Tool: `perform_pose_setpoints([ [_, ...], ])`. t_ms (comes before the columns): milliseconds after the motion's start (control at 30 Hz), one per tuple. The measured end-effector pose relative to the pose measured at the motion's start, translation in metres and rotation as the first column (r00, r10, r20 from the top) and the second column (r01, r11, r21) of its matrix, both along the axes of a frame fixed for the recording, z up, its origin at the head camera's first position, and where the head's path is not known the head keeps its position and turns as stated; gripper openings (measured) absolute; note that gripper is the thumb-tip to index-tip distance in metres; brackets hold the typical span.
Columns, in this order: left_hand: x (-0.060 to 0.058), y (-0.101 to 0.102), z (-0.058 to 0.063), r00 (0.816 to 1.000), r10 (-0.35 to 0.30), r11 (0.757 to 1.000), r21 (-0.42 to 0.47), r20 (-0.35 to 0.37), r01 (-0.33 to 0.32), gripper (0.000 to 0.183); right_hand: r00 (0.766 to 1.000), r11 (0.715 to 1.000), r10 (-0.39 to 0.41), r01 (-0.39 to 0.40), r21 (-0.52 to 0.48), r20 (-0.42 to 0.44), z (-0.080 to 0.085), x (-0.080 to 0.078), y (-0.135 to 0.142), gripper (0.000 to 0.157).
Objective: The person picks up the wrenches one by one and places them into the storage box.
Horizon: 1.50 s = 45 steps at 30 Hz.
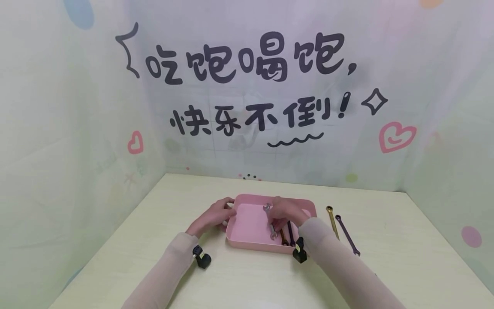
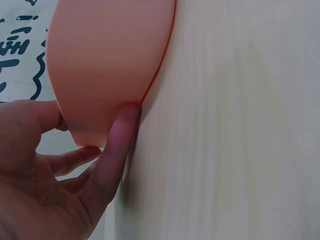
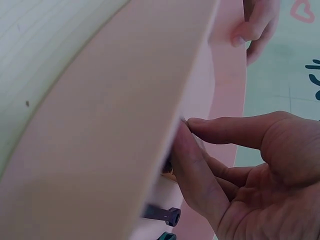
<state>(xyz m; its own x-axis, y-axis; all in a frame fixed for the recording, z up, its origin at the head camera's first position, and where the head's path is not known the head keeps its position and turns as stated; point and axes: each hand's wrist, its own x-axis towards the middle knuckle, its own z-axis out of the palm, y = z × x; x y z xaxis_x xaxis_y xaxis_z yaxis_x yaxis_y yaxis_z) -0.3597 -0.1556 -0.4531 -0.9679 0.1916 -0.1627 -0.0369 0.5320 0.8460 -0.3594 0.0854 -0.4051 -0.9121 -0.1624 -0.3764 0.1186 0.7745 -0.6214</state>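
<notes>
A pink tray [image 1: 247,221] lies on the table. My left hand [image 1: 211,216] holds its left end, with the thumb at the rim; in the left wrist view, the fingers [image 2: 117,137] bracket the tray wall. Inside the tray, my right hand [image 1: 287,210] pinches a silver wrench [image 1: 273,234] between thumb and fingers, its two ends showing on either side of the hand. Just right of it in the tray are a bronze-coloured wrench [image 1: 284,240] and a dark wrench [image 1: 291,235], both partly hidden by the hand. The right wrist view shows a dark wrench end [image 3: 173,216] below the fingers.
To the right of the tray, a gold wrench [image 1: 332,221] and a purple wrench [image 1: 347,235] lie on the pale wooden table [image 1: 405,249]. The right forearm partly covers the gold one. A printed curtain [image 1: 239,159] hangs behind the table and along both sides.
</notes>
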Motion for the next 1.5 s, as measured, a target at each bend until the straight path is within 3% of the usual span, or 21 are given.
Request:
perform_pose_setpoints([
  [433,-0.001,0.0,-0.002,1.0,-0.005,1.0,0.002,-0.005,0.005,0.055,1.0,1.0,-0.015,0.015,0.001,-0.013,0.001,0.003,-0.003,0.025],
  [700,-0.004,-0.003,-0.001,1.0,-0.015,1.0,0.021,-0.007,0.015,0.055,0.999,0.999,0.032,-0.032,0.0,-0.043,0.005,0.001,0.0,0.01],
  [1133,-0.01,-0.006,0.0,1.0,-0.028,1.0,0.013,0.01,0.028,0.056,0.982,0.989,0.104,-0.119,-0.089,-0.157,0.018,0.001,0.024,0.014],
  [1500,-0.007,-0.006,0.001,1.0,-0.025,0.999,0.031,0.0,0.025,0.055,0.973,0.981,0.015,-0.058,-0.183,-0.229,0.013,0.013,0.061,0.017],
])
